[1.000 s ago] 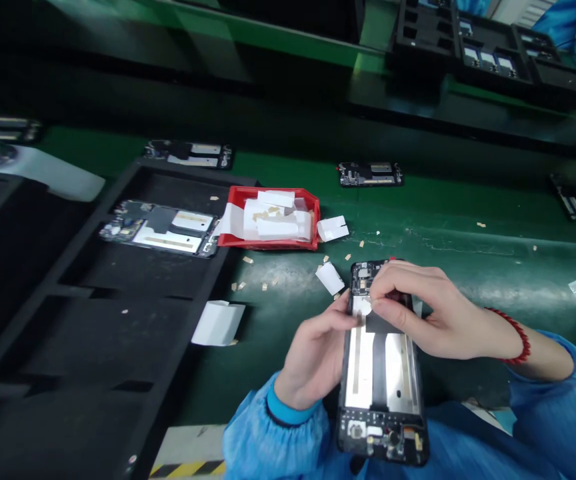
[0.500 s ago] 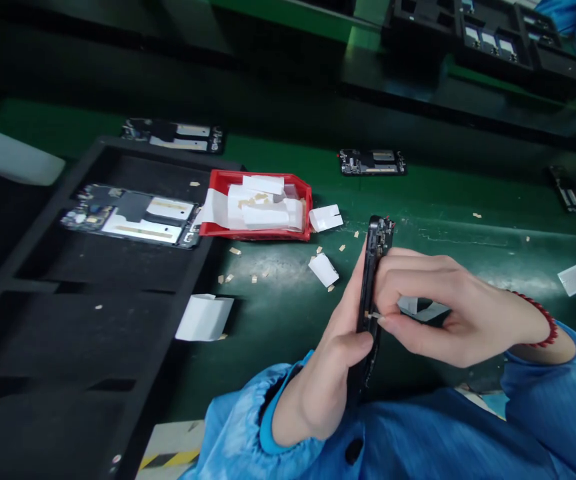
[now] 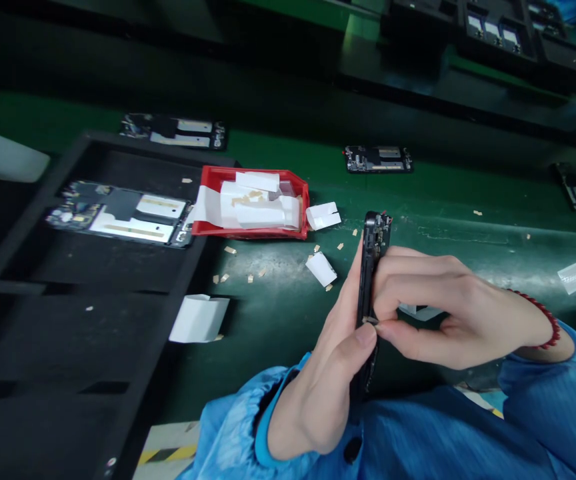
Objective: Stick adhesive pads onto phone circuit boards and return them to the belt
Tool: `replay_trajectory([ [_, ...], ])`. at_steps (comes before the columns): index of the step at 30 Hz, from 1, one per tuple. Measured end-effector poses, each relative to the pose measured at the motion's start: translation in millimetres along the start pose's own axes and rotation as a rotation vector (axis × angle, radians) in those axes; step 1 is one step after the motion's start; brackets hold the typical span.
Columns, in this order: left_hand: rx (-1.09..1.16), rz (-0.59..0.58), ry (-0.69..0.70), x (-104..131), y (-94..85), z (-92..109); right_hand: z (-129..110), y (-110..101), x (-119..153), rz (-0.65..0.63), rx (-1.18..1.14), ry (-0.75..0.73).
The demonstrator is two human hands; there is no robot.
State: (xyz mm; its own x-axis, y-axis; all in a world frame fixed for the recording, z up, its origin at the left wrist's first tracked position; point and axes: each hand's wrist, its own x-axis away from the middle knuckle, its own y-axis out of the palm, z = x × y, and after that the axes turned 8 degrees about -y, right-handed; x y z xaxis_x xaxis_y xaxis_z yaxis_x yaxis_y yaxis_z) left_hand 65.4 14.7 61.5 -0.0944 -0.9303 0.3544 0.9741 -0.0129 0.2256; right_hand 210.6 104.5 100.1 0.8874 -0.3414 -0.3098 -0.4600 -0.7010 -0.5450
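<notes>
Between left thumb and fingers (image 3: pixel 366 335), the phone (image 3: pixel 367 280) stands edge-up.

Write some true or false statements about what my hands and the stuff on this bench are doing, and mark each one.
1. The left hand holds a phone on edge. True.
2. The right hand is in the red bin. False: the right hand is at the phone's side.
3. The red bin holds white paper. True.
4. The bracelet is on the left wrist. False: the bracelet is on the right wrist.
5. An opened phone lies in the black tray. True.
</notes>
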Motion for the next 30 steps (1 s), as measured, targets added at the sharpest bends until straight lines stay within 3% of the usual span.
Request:
replay_trajectory([
  [6, 0.015, 0.003, -0.02, 1.8, -7.3, 3.5, -0.4, 0.9, 1.6, 0.013, 0.007, 0.012],
  [14, 0.05, -0.013, 0.017, 1.6, -2.7, 4.5, 0.4, 1.5, 1.8, 0.022, 0.011, 0.012],
  [18, -0.014, 0.012, -0.023, 2.7, -10.0, 0.4, 0.3, 2.1, 2.1, 0.026, 0.006, 0.013],
  [21, -0.02, -0.036, 0.019, 1.7, -16.5, -5.3, -0.8, 1.8, 2.5, 0.025, 0.006, 0.019],
  [24, 0.02, -0.11, 0.061, -0.1, -18.6, -8.5, -1.5, 1.5, 2.2, 0.023, 0.01, 0.015],
  [30, 0.222, -0.116, 0.048, -1.3, -10.2, -7.1, -1.9, 1.7, 0.7, 0.037, 0.024, 0.015],
])
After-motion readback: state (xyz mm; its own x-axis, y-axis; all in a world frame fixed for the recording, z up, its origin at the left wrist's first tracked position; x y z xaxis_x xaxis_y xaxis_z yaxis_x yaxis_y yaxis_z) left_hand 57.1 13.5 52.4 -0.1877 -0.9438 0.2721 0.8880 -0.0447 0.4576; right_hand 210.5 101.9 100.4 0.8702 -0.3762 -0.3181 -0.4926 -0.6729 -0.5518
